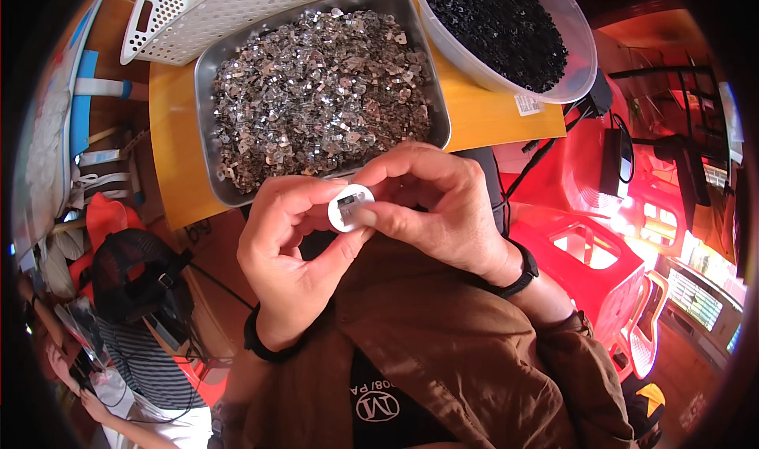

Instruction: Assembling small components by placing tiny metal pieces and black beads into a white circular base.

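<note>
A small round white plastic part (340,215) with a dark piece set in its recess is held up in front of my chest. My left hand (292,247) pinches its left edge between thumb and fingers. From the other side, my right hand (439,212) has its thumb pressed on the part's face, with the fingers curled behind and above. Just beyond both hands lies a metal tray (203,125) heaped with small shiny metal pieces (316,93). Whether my right fingers also hold a tiny piece is hidden.
A clear plastic tub (581,34) of small black parts (498,30) stands at the far right of the yellow table (175,149). Behind the tray is a white perforated basket (182,34). Red stools (589,251) stand at right; another person (146,354) in a dark cap sits at left.
</note>
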A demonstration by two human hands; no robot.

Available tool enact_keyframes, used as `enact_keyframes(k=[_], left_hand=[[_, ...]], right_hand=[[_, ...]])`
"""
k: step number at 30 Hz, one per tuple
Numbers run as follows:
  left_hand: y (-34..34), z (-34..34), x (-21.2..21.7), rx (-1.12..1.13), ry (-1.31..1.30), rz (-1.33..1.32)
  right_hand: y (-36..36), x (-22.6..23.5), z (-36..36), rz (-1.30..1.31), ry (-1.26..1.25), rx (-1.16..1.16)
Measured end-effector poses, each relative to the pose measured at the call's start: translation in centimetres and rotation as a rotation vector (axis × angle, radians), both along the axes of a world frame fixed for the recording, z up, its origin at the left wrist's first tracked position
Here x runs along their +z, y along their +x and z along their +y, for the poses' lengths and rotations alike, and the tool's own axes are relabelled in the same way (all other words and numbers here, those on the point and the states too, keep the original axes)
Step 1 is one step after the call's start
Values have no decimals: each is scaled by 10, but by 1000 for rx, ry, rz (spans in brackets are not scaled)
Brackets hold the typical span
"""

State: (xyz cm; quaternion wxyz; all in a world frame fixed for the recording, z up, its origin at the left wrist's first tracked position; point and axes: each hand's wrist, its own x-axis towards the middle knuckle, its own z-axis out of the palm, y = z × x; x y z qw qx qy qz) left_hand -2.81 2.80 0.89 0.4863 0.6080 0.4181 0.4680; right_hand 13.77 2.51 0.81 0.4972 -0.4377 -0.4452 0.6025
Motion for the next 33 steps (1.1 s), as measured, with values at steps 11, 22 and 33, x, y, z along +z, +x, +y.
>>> enact_keyframes(k=[11,22,33], left_hand=[[1,2,8,-42,-139,-117],[0,2,7,-13,-112,-29],[4,3,1,70,24,87]], right_hand=[[4,4,-5,-230,79,-35],[3,10,-7,-455,312,-52],[-1,0,-2,-515,570,-76]])
